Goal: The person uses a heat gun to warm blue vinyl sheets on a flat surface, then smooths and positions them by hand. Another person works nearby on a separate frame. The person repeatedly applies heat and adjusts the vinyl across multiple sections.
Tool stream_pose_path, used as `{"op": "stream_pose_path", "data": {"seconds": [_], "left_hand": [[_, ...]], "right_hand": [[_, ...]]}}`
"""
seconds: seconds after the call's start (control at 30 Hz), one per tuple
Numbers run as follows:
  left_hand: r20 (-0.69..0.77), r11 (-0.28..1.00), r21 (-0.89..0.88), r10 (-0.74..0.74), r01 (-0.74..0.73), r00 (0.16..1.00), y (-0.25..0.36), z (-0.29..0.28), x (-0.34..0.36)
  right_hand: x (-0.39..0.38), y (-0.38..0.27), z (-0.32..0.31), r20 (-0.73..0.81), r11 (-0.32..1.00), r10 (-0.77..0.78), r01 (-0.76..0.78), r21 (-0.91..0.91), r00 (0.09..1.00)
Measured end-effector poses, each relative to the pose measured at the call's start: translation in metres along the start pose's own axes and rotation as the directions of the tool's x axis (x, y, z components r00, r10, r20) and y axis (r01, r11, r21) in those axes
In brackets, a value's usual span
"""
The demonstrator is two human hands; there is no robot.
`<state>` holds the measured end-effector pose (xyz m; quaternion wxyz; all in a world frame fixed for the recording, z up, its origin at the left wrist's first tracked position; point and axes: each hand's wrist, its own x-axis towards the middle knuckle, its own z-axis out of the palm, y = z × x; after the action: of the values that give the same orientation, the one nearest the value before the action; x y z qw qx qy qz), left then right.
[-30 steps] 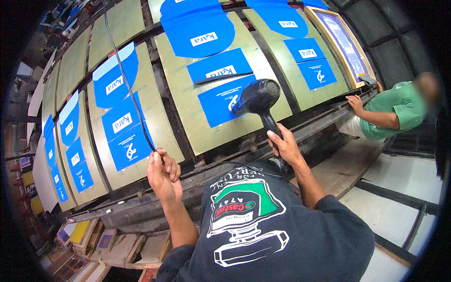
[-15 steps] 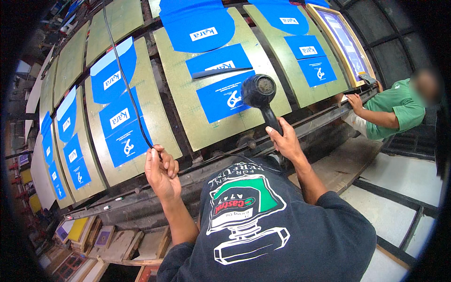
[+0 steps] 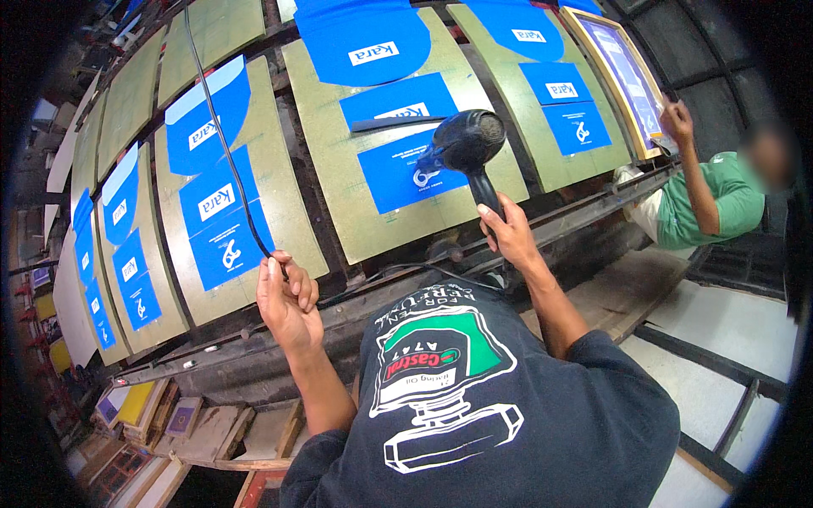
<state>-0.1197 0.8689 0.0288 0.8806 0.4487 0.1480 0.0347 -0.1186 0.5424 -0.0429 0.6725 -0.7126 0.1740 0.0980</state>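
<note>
My right hand (image 3: 512, 233) is wrapped round the handle of a black hair dryer (image 3: 470, 140). The dryer is held over a blue printed piece (image 3: 381, 173) on an olive-green board (image 3: 360, 233), its nozzle end towards the left. Between the fingertips of my left hand (image 3: 288, 296) a black cable (image 3: 227, 157) is pinched; it runs up and away across another board (image 3: 292, 245) bearing blue printed pieces (image 3: 233, 254). A dark flat strip (image 3: 394, 124) lies across the print just beyond the dryer, partly covering it.
More boards with blue pieces (image 3: 140, 296) line the long bench to the left and right. At the far right a person in green (image 3: 720, 195) stands by a wood-framed printing screen (image 3: 639, 135). Several frames (image 3: 148, 411) are stacked below the bench's near edge (image 3: 212, 356).
The hair dryer has turned and risen slightly, its nozzle now showing at the left. My left hand keeps the cable. The person in green has raised a hand along the screen's frame.
</note>
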Motion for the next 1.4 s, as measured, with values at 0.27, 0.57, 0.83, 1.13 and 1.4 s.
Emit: {"op": "stream_pose_path", "data": {"seconds": [0.27, 0.57, 0.83, 1.13, 1.4], "left_hand": [[-0.010, 1.000, -0.016, 0.018, -0.018, 1.000, 0.001, -0.005, -0.006], [-0.019, 0.999, -0.039, 0.022, -0.023, 1.000, 0.000, -0.004, -0.005], [-0.014, 0.999, -0.016, 0.038, -0.038, 0.999, 0.002, -0.006, -0.006], [-0.025, 0.998, -0.058, 0.016, -0.017, 1.000, -0.003, -0.002, 0.003], [-0.005, 1.000, -0.010, 0.014, -0.014, 1.000, 0.002, -0.002, -0.001]], "right_hand": [[0.021, -0.004, 0.007, -0.126, 0.990, -0.101, 0.086, -0.113, 0.987], [0.034, -0.008, 0.022, -0.004, 0.994, -0.102, 0.101, -0.044, 0.995], [0.033, -0.011, 0.039, 0.085, 0.998, -0.056, 0.055, 0.011, 0.995], [0.036, -0.004, -0.009, -0.157, 0.978, -0.173, 0.151, -0.144, 0.972], [0.015, -0.008, 0.015, 0.059, 0.996, 0.026, -0.031, 0.080, 0.998]]}}
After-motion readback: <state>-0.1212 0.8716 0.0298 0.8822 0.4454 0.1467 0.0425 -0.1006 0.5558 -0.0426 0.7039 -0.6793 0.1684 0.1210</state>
